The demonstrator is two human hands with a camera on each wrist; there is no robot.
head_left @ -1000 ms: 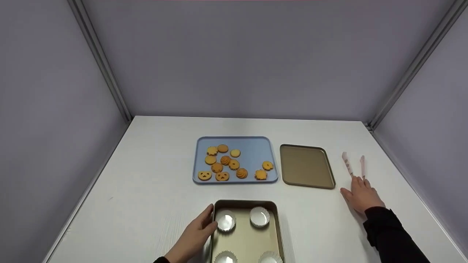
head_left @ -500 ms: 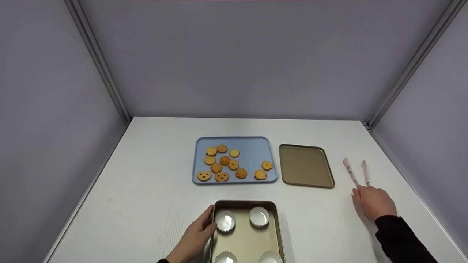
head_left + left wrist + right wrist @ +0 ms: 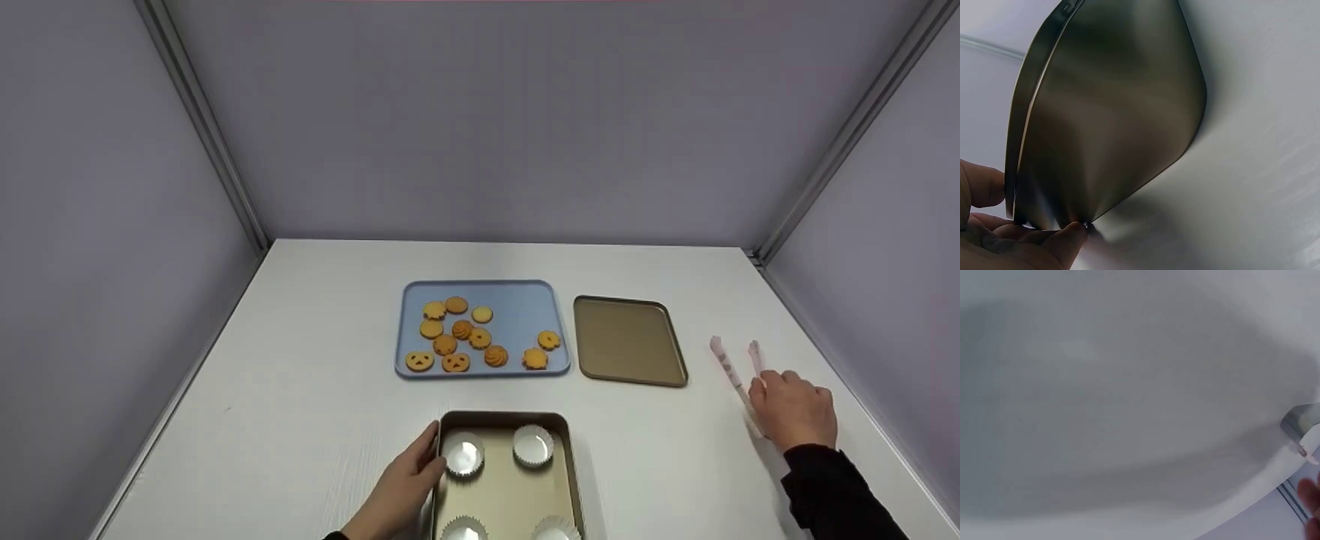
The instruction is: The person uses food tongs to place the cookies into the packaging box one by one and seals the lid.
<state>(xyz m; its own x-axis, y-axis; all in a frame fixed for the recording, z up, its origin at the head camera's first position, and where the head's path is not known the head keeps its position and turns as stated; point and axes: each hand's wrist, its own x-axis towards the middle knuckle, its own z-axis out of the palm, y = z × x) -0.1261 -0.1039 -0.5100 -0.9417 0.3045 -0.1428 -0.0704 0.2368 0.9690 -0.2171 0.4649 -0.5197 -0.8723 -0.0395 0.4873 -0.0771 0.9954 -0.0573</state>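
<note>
My left hand (image 3: 397, 487) grips the left wall of a deep gold baking pan (image 3: 506, 499), thumb at the rim and fingers against the outside. In the left wrist view the pan's outer side (image 3: 1112, 112) fills the middle, with the fingers (image 3: 1067, 242) at its lower edge. Several white fluted baking cups (image 3: 532, 445) stand inside the pan. On the right, my right hand (image 3: 796, 409) holds a pair of tongs (image 3: 726, 364) with pale pink tips spread apart and pointing away; fingers partly hide them. In the right wrist view a metal part (image 3: 1300, 422) shows at the right edge.
A blue tray (image 3: 517, 300) with several cookies (image 3: 462, 330), some with faces and some swirled, lies behind the pan. To its right is a shallow gold tray (image 3: 630, 341). Grey panels enclose the white table (image 3: 315, 322) at the back and sides.
My right hand has drawn back toward me and to the right, its fingers curling more, and the tongs have slid with it. My left hand and the pan have stayed put.
</note>
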